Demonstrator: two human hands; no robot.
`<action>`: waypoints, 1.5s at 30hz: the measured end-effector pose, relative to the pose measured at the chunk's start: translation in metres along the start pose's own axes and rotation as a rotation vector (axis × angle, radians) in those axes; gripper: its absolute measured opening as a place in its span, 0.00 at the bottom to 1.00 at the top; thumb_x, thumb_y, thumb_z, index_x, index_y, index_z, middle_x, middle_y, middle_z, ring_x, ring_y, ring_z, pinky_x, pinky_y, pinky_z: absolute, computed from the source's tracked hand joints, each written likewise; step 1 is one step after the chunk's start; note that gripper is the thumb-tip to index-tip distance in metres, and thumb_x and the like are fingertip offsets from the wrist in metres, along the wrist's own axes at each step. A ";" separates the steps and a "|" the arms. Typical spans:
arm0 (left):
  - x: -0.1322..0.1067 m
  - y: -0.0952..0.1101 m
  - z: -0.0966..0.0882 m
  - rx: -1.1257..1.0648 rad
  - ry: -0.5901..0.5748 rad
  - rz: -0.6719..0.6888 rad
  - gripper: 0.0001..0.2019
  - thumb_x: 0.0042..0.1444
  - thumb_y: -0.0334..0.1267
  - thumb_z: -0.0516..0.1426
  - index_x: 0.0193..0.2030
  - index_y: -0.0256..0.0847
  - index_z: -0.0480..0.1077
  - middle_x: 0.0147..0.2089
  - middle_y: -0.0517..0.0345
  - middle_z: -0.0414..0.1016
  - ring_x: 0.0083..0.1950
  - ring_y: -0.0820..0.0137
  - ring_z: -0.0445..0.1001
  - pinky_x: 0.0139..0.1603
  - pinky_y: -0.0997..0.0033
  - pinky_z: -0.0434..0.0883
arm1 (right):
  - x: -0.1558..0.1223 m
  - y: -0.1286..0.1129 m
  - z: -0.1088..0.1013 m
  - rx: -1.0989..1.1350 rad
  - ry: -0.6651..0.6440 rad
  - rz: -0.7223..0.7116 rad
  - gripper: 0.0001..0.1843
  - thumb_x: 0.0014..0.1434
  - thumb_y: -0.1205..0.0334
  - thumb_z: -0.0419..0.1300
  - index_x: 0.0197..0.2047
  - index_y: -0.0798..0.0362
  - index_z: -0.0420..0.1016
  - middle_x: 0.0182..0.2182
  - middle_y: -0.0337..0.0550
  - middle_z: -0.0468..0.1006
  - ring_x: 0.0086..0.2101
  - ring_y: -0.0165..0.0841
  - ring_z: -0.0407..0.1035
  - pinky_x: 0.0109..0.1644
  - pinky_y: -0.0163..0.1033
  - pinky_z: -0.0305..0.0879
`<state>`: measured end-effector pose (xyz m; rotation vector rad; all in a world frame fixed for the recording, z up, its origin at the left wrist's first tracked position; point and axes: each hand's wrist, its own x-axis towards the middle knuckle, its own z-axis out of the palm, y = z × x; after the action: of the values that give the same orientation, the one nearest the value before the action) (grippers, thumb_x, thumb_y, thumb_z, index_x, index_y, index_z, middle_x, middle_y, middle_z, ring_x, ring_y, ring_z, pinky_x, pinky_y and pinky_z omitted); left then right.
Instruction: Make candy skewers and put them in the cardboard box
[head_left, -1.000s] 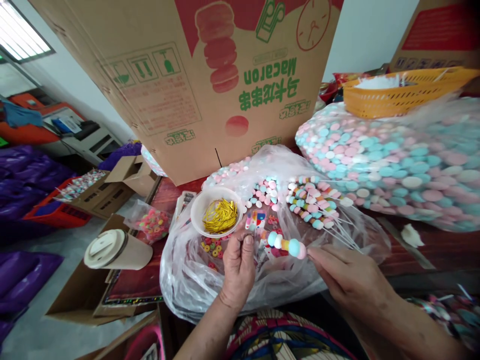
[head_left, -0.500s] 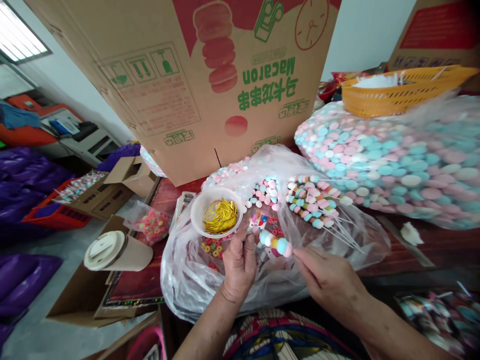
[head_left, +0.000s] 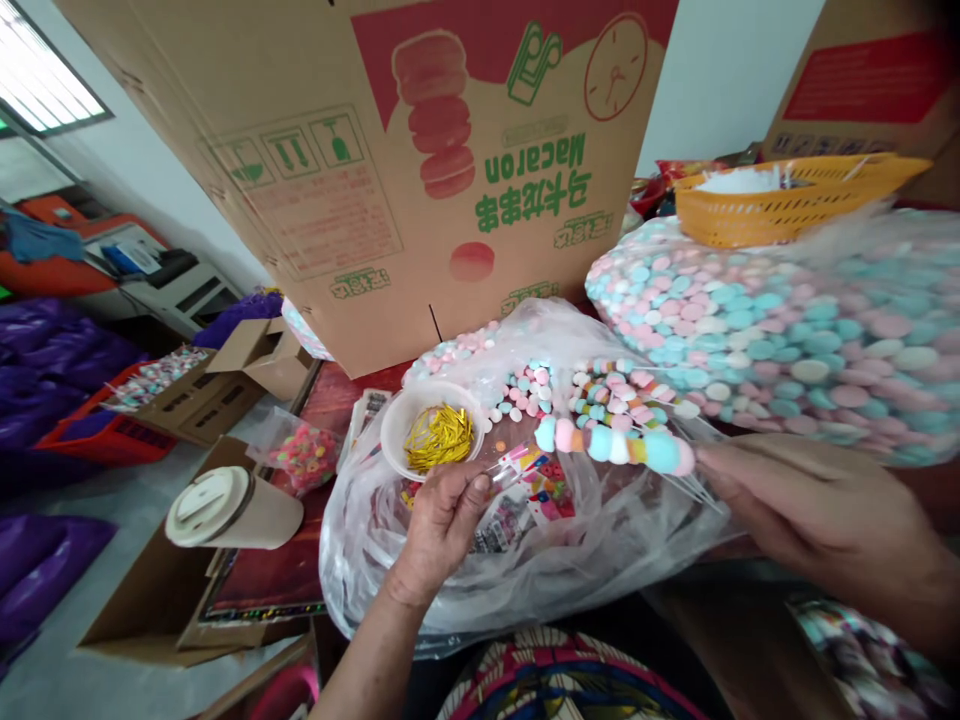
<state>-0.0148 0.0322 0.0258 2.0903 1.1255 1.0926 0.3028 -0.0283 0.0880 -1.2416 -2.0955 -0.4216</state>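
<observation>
Right of centre, hiding the stick end of a candy skewer (head_left: pixel 615 445) inside the right grip (head_left: pixel 817 500), leaving only the threaded pastel pieces in sight. Blurring a little along that hand, and running out of the frame at the right edge by the wrist. Covering part of a clear wrapper (head_left: pixel 514 462) with the left grip (head_left: pixel 442 515), making its outline hard to trace. Smearing beyond recognition among coloured packs (head_left: pixel 862 640) at lower right.

Pinching narrowly with the right grip on the skewer's near end, and holding the pieces nearly level, pointing left across the middle of the frame. Closing thumb and fingers on the wrapper's left end with the left grip, below and left of the skewer's far tip.

Standing just behind the left grip, holding gold ties (head_left: pixel 439 437) in a white bowl (head_left: pixel 401 405). Lying behind the held candies and partly blocked by them, bunching up as more skewers (head_left: pixel 619 390). Spreading crumpled plastic sheeting (head_left: pixel 367 580) over the dark red surface (head_left: pixel 262 588). Walling off the upper middle with a large carton (head_left: pixel 420 250); filling the upper right with a bulging candy bag (head_left: pixel 787 320), carrying a yellow basket (head_left: pixel 757 220).
</observation>
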 end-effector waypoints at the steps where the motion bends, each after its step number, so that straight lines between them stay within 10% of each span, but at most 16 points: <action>1: 0.000 0.002 0.000 -0.012 -0.005 -0.001 0.09 0.62 0.38 0.52 0.43 0.42 0.73 0.40 0.53 0.80 0.41 0.67 0.77 0.45 0.67 0.71 | 0.000 -0.001 0.003 -0.026 -0.007 -0.084 0.11 0.61 0.68 0.54 0.44 0.48 0.73 0.34 0.46 0.81 0.33 0.35 0.75 0.36 0.38 0.69; 27: 0.003 0.010 0.004 -0.272 -0.227 -0.350 0.20 0.61 0.49 0.51 0.23 0.39 0.63 0.21 0.63 0.60 0.25 0.75 0.58 0.27 0.75 0.58 | -0.024 0.010 0.006 -0.069 -0.076 -0.311 0.17 0.61 0.75 0.51 0.48 0.49 0.70 0.30 0.44 0.79 0.30 0.35 0.71 0.35 0.42 0.65; 37: 0.003 0.007 -0.001 -0.839 -0.375 -0.591 0.18 0.55 0.50 0.59 0.25 0.36 0.73 0.23 0.58 0.72 0.23 0.76 0.65 0.25 0.76 0.64 | -0.037 0.023 0.012 0.218 -0.178 -0.139 0.21 0.59 0.72 0.52 0.54 0.47 0.68 0.36 0.45 0.77 0.34 0.36 0.72 0.34 0.40 0.66; 45: 0.005 0.007 -0.001 -0.916 -0.349 -0.706 0.19 0.48 0.50 0.64 0.23 0.33 0.73 0.22 0.54 0.75 0.20 0.76 0.67 0.20 0.78 0.64 | -0.026 0.028 -0.001 0.163 -0.182 -0.263 0.18 0.58 0.75 0.53 0.51 0.55 0.68 0.36 0.50 0.76 0.36 0.33 0.72 0.36 0.35 0.68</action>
<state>-0.0112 0.0325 0.0339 0.9861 0.8343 0.6509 0.3361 -0.0317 0.0694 -0.9438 -2.4081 -0.2528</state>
